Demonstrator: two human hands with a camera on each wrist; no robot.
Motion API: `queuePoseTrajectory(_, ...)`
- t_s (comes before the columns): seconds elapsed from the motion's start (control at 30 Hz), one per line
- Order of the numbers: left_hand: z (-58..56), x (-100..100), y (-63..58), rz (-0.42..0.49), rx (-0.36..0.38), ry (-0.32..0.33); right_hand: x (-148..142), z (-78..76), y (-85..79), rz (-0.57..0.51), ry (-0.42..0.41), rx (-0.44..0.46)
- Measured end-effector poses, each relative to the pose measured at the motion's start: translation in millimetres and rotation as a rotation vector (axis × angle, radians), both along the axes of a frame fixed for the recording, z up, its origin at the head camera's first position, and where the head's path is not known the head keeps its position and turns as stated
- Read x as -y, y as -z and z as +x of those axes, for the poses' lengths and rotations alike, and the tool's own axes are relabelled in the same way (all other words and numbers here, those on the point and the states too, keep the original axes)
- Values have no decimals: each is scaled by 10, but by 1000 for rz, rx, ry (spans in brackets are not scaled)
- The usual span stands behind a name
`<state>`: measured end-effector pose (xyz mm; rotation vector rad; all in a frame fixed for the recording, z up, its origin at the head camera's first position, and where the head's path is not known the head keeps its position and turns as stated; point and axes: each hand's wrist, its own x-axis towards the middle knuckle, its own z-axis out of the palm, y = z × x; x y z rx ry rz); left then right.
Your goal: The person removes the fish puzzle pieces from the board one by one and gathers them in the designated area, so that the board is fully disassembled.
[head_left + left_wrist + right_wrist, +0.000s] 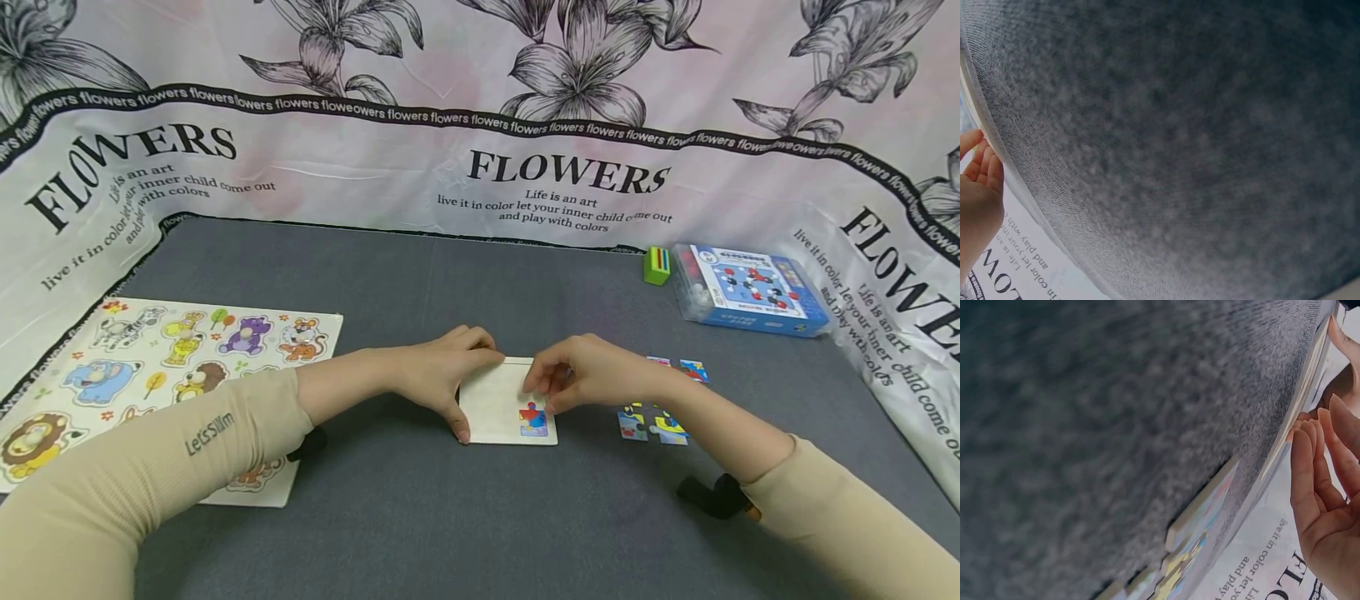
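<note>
A small pale puzzle tray (487,400) lies flat on the grey tabletop in the head view. One colourful jigsaw piece (533,421) sits at its lower right corner. My left hand (444,371) holds the tray, thumb along its left side and index finger at the top edge. Above the tray's right part is my right hand (581,375), fingers bent, thumb tip close beside the piece. In the right wrist view the right hand's fingers (1302,469) stand apart from the thumb with nothing between them.
Several loose jigsaw pieces (669,429) lie right of the tray, partly behind the right forearm. A large animal board (311,333) is at left, under the left sleeve. Back right are a boxed set (757,287) and a green block (657,265). A printed curtain (360,167) hangs behind.
</note>
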<state>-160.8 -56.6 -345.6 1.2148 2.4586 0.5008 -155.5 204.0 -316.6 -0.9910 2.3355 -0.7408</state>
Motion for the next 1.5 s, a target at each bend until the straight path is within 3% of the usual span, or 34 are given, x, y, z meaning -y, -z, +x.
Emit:
queuePoseTrajectory(0.57,6,-4,-14,8,8,1,102,36,72,1,-17,21)
queuePoseTrajectory(1.5,-1,-2,2,-3,-13,9,141,80,75,63,-46,-68)
